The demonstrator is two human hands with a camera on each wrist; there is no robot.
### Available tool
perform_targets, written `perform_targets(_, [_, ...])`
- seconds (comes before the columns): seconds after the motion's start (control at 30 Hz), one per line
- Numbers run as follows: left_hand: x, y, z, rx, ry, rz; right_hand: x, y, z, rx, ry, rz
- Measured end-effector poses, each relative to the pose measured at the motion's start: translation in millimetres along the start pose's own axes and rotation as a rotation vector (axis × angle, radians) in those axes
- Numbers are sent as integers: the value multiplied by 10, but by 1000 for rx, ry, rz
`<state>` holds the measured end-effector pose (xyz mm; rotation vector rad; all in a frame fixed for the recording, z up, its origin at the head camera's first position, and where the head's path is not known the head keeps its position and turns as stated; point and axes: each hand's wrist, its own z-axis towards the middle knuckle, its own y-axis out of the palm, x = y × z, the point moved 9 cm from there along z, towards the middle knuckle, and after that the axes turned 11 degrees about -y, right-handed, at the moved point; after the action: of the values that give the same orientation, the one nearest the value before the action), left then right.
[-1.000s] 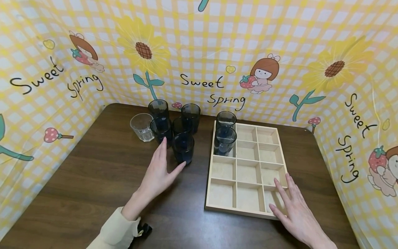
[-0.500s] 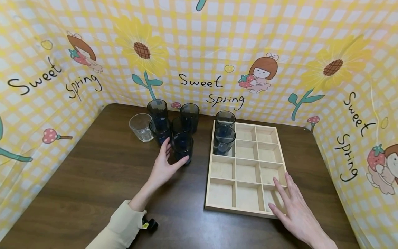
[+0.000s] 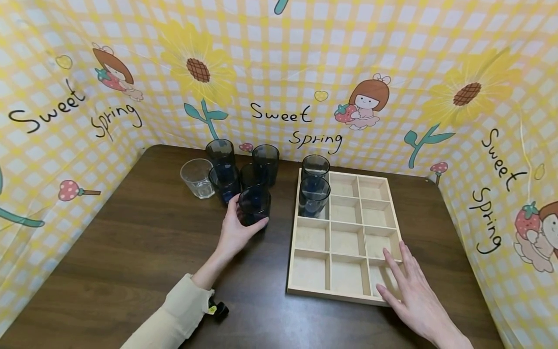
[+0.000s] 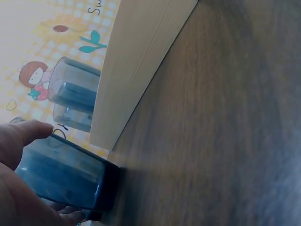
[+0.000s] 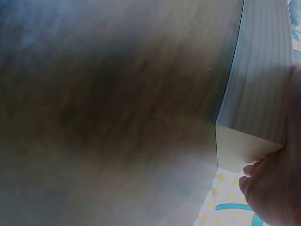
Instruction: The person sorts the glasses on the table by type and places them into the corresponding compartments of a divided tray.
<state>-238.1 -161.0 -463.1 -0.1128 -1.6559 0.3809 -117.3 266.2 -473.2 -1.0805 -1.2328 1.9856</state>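
My left hand (image 3: pixel 233 232) grips a dark tinted drinking glass (image 3: pixel 255 206), the front one of a cluster, with the thumb on its right side and fingers on its left. In the left wrist view, the same glass (image 4: pixel 70 174) stands upright at table level, lower down than the hand's thumb side. On the right, my right hand (image 3: pixel 420 300) rests on the near right corner of a divided wooden box (image 3: pixel 348 278), its fingers fairly straight over the rim. The right wrist view shows that hand (image 5: pixel 277 188) against the box's outer corner (image 5: pixel 254 84).
Several more dark glasses (image 3: pixel 221 157) crowd just behind the gripped one, close together. A clear glass (image 3: pixel 198 179) stands at their left. Two dark glasses (image 3: pixel 315 196) occupy the box's back left compartments. A patterned cloth (image 3: pixel 279 72) walls the brown table (image 3: pixel 131 252).
My left hand has moved forward and right, from beside the front dark glass to closing its fingers and thumb around it. The right hand has stayed on the box.
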Motion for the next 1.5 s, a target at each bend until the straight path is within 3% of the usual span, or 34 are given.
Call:
perform_targets(0.2, [-446, 73, 281, 90, 104, 56, 5, -7, -2, 1, 8, 1])
perform_targets(0.27, [-515, 83, 319, 105, 121, 59, 3, -6, -4, 1, 13, 6])
perform_targets(0.4, [-233, 34, 128, 101, 97, 15, -2, 2, -12, -2, 23, 22])
perform_targets(0.5, [15, -10, -31, 91, 25, -26, -5, 6, -9, -2, 24, 20])
perform_targets(0.63, [64, -19, -63, 69, -61, -81, -3, 1, 6, -2, 20, 8])
perform_targets(0.73, [73, -21, -71, 53, -77, -118, -7, -8, 14, 0, 11, -3])
perform_targets(1.17, [264, 1, -144, 11, -38, -91, 9, -9, 7, -3, 23, 8])
perform_targets(1.5, [437, 142, -214, -94, -13, -184, 12, -9, 9, -5, 27, 13])
